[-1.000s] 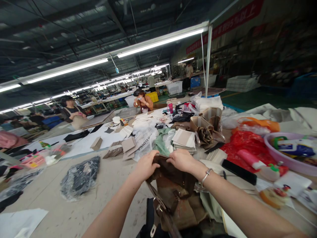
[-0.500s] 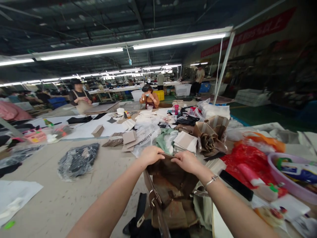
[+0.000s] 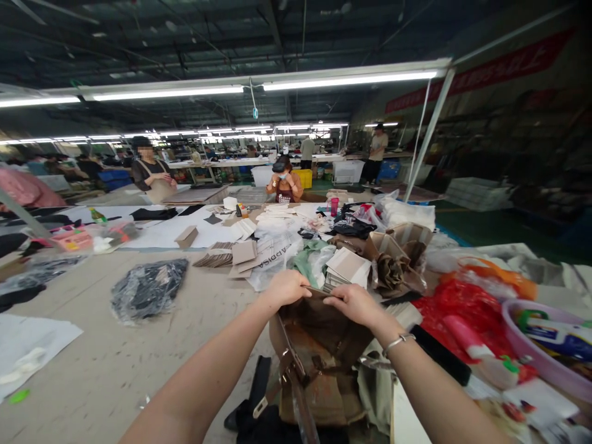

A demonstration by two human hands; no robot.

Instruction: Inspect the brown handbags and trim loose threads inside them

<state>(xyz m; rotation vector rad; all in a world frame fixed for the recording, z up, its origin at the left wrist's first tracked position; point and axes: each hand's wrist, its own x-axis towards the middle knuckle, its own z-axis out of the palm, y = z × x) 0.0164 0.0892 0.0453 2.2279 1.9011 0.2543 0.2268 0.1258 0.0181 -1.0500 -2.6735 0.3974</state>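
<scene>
A brown bag (image 3: 324, 370) with straps and metal buckles stands on the table in front of me, its mouth towards my hands. My left hand (image 3: 287, 288) pinches the far top edge of the bag between thumb and fingers. A short way to the right, my right hand (image 3: 355, 302) grips the same edge, thumb on the near side. Both arms reach forward on either side of the bag. Dark cloth (image 3: 263, 425) lies under and beside it, and a grey-green fabric piece (image 3: 374, 394) hangs at its right.
Stacked beige cards (image 3: 346, 268) lie beyond the bag. A black plastic-wrapped bundle (image 3: 150, 287) is on the left. On the right are a black phone (image 3: 439, 354), red plastic bags (image 3: 456, 308) and a purple basin (image 3: 527, 339). Two people stand or sit across the table.
The view has tilted slightly, so the surroundings sit a little differently in frame. Both hands keep their grip on the bag's edge, almost unmoved.
</scene>
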